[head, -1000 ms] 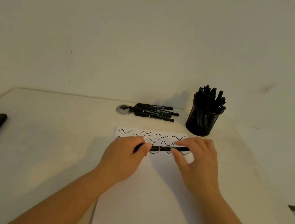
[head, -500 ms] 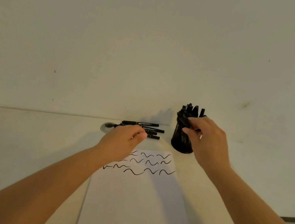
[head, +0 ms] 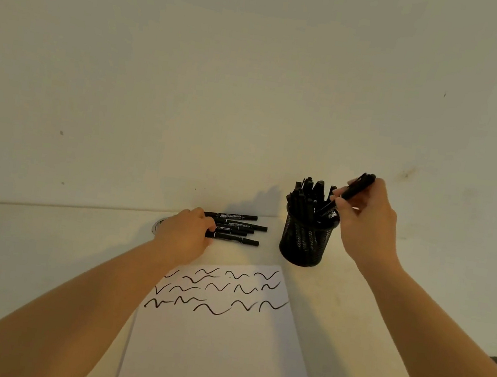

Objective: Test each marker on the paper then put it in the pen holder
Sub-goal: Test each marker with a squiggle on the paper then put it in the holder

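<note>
Head view: right hand (head: 366,224) pinches marker (head: 354,190) over pen holder (head: 304,244).

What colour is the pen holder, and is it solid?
Black wire mesh, not solid: the pen holder shows best in the head view.

White print reading "TWIN MARKER" stands on the barrel of the rearmost loose marker (head: 232,216), just right of the left hand (head: 184,237). The second marker (head: 245,226), next toward the person, bears similar print; only "TWIN" reads with any confidence. Print on the remaining markers is too small to read. The paper (head: 219,344) carries wavy strokes only, no characters.
</note>
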`<move>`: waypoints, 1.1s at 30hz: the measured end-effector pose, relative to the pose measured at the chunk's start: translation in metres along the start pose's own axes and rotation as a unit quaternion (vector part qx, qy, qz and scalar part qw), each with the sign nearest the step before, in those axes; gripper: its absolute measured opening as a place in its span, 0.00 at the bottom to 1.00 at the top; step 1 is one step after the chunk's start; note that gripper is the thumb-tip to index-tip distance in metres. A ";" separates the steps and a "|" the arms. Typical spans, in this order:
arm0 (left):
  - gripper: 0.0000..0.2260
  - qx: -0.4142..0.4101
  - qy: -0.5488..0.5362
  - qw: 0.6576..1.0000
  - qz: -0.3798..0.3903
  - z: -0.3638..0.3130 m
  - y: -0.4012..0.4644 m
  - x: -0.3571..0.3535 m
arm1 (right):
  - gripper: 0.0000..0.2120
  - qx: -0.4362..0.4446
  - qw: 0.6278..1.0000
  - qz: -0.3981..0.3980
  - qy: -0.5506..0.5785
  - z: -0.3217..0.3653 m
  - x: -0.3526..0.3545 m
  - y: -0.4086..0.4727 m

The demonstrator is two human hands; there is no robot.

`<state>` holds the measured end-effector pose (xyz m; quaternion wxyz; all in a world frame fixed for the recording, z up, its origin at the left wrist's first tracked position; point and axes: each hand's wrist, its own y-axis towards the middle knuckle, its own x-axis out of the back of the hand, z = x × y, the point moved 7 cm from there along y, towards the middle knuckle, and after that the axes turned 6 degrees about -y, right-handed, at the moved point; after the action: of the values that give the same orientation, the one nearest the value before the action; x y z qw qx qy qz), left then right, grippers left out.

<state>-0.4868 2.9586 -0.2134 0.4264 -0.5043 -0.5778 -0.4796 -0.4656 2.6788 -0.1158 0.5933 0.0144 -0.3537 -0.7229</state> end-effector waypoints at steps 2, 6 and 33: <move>0.12 -0.010 0.021 1.000 -0.006 -0.001 0.004 -0.001 | 0.18 0.006 1.000 0.004 -0.011 -0.001 -0.005 -0.002; 0.11 -0.012 0.021 1.000 -0.013 0.003 0.009 -0.004 | 0.30 0.049 0.997 0.016 -0.064 0.001 -0.013 -0.005; 0.01 0.010 -0.316 0.941 -0.121 -0.017 -0.088 0.046 | 0.09 -0.082 0.989 0.094 0.081 0.059 -0.050 -0.074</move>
<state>-0.5794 2.9470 -0.1759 0.1656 -0.5517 -0.7445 -0.3374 -0.5395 2.7547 -0.1302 0.6844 -0.0086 -0.2440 -0.6870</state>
